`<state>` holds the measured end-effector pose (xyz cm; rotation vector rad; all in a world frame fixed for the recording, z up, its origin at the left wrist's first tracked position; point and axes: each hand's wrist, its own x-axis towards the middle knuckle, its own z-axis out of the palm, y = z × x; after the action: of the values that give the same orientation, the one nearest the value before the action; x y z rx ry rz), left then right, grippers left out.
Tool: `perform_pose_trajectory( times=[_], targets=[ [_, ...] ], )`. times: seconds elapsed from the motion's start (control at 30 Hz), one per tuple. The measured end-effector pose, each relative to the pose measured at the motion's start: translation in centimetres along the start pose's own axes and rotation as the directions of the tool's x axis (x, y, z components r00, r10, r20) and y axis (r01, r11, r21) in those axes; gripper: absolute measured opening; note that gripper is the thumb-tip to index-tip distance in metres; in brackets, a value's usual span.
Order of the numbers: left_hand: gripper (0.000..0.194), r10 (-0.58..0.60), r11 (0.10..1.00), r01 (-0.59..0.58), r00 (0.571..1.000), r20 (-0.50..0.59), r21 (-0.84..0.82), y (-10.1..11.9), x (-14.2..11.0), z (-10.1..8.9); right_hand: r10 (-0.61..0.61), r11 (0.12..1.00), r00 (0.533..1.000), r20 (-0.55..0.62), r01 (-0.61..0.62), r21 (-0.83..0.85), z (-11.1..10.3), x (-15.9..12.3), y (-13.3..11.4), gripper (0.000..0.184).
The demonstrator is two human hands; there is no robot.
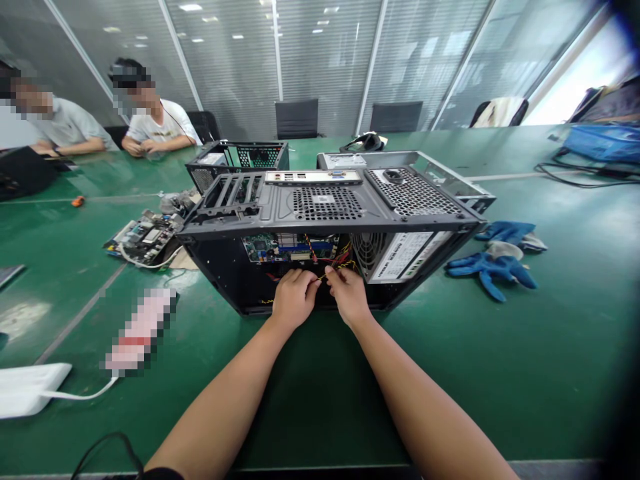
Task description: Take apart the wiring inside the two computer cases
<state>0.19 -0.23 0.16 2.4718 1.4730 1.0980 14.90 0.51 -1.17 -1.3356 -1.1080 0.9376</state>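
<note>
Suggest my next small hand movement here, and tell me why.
Perhaps slide your right hand gently along the yellow wiring, with your left hand steadying it: both hands seem to pinch it, and red wires crowd close by, so going slowly may avoid tugging them.

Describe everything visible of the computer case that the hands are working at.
The computer case looks metal, dark grey and black. It stands on the green table, port strip upward, one side open toward the camera. Its top has slots at left, a perforated vent and a honeycomb grille at right. Inside show a circuit board, a labelled power supply and coloured wires, which the left hand and right hand pinch. Whether either hand touches the case itself is unclear.
</note>
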Motion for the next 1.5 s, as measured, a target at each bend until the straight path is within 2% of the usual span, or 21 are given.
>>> perform_pose_trajectory(
  times=[0.1, 0.4, 0.83, 1.2, 1.5],
  targets=[
    [0.013, 0.001, 1.0, -0.001, 1.0, 0.029, 0.025, 0.11, 0.07, -0.08, 0.048, 0.998, 0.999, 0.02, -0.049, 0.048, 0.04, -0.09, -0.12, 0.046],
    [0.015, 0.014, 0.997, -0.02, 0.997, 0.082, 0.073, 0.01, 0.18, -0.13, 0.041, 0.998, 0.998, 0.043, -0.043, 0.049, -0.05, -0.15, -0.17, 0.042],
    [0.012, 0.006, 0.999, -0.008, 0.999, 0.043, 0.035, -0.01, 0.11, -0.08, 0.056, 0.997, 0.998, 0.011, -0.056, 0.049, 0.01, -0.21, -0.28, 0.048],
    [0.017, 0.012, 0.996, -0.02, 0.995, 0.1, 0.081, -0.15, 0.22, 0.03, 0.051, 0.997, 0.998, 0.022, -0.052, 0.062, 0.02, -0.18, -0.5, 0.047],
    [0.012, 0.003, 0.999, -0.006, 0.997, 0.072, 0.042, 0.01, 0.19, -0.06, 0.072, 0.993, 0.997, 0.011, -0.073, 0.089, 0.09, -0.14, -0.13, 0.049]
  ],
)
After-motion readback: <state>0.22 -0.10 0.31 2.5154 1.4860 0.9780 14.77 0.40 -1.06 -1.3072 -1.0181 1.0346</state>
